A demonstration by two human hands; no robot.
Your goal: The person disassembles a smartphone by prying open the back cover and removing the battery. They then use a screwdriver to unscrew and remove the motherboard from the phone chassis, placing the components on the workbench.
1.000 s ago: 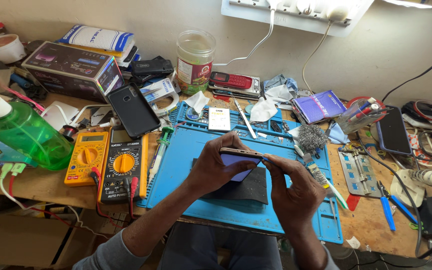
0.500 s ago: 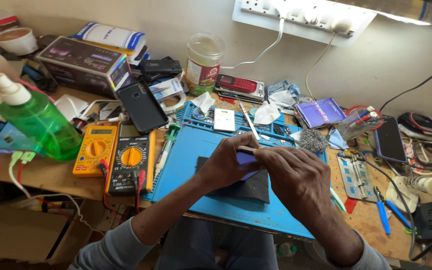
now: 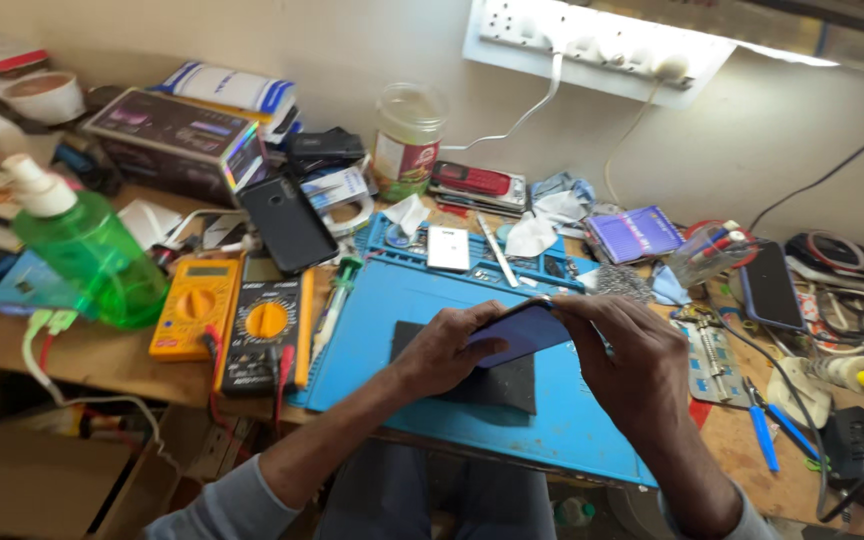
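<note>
1. Head camera looks down on a cluttered wooden workbench, where both hands meet over a blue silicone repair mat.
2. The left hand is curled closed around the near edge of a thin, flat blue-violet phone part, thumb on top.
3. The right hand is closed on the far end of the same part, fingers wrapped over its upper edge; the part is lifted and tilted above the mat.
4. Whether it is a screen or a back cover is hard to tell from this angle.
5. A dark rectangular pad lies on the mat directly beneath the hands.
6. Left of the mat sit a black multimeter with an orange dial and a yellow multimeter, side by side.
7. A green translucent spray bottle stands further left.
8. A black smartphone leans behind the meters, and a small white rectangular box rests at the mat's far edge.
</note>
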